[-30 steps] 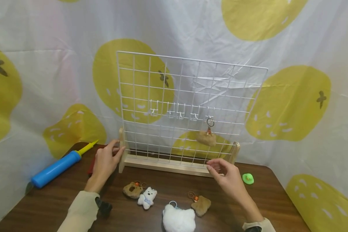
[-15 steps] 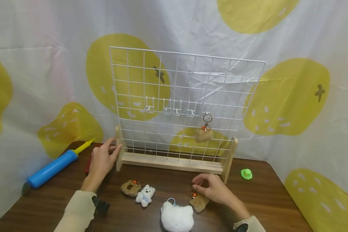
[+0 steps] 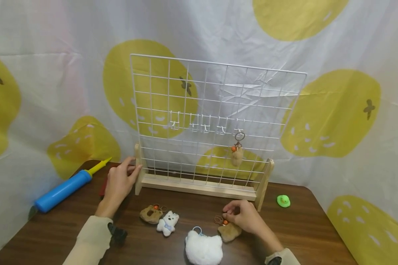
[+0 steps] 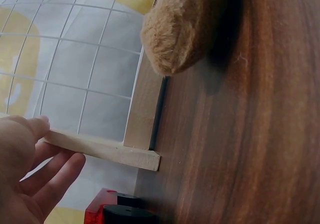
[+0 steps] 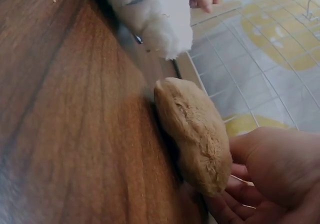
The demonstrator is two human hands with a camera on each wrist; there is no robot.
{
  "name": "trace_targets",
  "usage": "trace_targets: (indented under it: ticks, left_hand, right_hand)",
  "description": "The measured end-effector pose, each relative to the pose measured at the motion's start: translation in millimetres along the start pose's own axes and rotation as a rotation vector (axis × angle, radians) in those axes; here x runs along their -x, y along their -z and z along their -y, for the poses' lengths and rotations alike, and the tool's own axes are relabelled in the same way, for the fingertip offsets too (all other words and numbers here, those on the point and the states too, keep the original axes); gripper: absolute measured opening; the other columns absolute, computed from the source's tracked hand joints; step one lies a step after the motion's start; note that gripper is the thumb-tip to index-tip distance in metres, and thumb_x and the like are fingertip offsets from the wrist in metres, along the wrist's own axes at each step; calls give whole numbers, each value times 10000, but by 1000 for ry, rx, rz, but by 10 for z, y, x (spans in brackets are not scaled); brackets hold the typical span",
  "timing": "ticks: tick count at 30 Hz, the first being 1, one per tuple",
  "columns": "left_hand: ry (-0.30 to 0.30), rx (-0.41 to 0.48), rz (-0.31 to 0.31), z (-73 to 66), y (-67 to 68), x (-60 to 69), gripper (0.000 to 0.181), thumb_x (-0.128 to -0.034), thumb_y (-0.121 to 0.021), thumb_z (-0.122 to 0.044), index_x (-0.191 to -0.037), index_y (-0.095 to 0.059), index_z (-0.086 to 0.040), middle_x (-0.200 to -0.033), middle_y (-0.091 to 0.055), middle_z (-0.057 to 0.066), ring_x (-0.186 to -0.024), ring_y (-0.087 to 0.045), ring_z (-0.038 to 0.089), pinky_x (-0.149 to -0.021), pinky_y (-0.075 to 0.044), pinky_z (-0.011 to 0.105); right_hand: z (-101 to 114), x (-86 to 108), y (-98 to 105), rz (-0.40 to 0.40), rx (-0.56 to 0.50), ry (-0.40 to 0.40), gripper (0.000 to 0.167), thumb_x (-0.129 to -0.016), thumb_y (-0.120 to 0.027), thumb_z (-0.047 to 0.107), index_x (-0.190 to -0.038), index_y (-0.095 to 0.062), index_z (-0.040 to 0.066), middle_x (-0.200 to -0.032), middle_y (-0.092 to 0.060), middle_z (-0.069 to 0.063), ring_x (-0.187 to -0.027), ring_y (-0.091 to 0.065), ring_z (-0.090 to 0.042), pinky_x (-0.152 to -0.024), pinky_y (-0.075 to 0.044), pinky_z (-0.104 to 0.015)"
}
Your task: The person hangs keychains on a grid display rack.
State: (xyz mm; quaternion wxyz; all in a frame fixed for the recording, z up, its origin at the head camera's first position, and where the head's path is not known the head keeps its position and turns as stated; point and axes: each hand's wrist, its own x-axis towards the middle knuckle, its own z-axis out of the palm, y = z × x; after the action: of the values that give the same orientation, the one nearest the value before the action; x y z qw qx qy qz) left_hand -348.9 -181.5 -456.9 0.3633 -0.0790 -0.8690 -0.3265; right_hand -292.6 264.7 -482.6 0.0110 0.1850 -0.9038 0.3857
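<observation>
My left hand (image 3: pixel 117 184) holds the left wooden upright (image 3: pixel 138 169) of a white wire grid rack (image 3: pixel 205 95). In the left wrist view, the thumb lies on one side of this post and the fingers on the other. My right hand (image 3: pixel 243 217), fingers loosely bent, is at a brown plush keychain (image 3: pixel 230 232) with an orange bead and a ring. In the right wrist view the plush (image 5: pixel 192 134) partly hides the fingers; firm contact is unclear. Another brown plush keychain (image 3: pixel 237 156) hangs by its ring from the rightmost white hook (image 3: pixel 238 131).
On the table lie another brown plush keychain (image 3: pixel 151 214), a small white bear plush (image 3: pixel 168 223) and a larger white plush (image 3: pixel 203 249). A blue pump (image 3: pixel 64 191) with a yellow nozzle is far left; a green duck (image 3: pixel 283 201) sits right. Several hooks (image 3: pixel 205 128) line the grid.
My right hand has come down from the rack's lower right to the brown plush keychain on the table. The hanging keychain has turned on its hook. My left hand stays at the post.
</observation>
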Motion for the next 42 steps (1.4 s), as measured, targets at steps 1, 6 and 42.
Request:
trace_targets:
  ticks: [1, 6, 42]
  left_hand:
    - [1, -2, 0, 0, 2, 1, 318, -990, -815, -179, -1232, -715, 1, -1008, -821, 238, -932, -824, 404, -862, -629, 630]
    - [6, -8, 3, 9, 4, 2, 323, -988, -816, -179, -1239, -714, -3, -1012, -822, 235, -935, -824, 403, -866, -628, 628]
    - [53, 2, 36, 21, -12, -4, 348, -1001, -807, -224, -1268, -708, -23, -1064, -817, 243, -981, -823, 396, -879, -633, 610]
  right_hand:
    - [-3, 0, 1, 5, -5, -1, 96, -915, -869, 139, -957, -805, 80, -804, -751, 3, -703, -661, -43, -645, -548, -193]
    - [-3, -4, 6, 41, -1, -13, 220, -888, -913, 263, -978, -808, 92, -811, -725, 20, -707, -654, -49, -653, -542, -199]
    - [16, 81, 194, 200, 144, 52, 129, -1007, -764, 137, -898, -705, 101, -761, -674, 60, -672, -581, 4, -617, -500, -205]
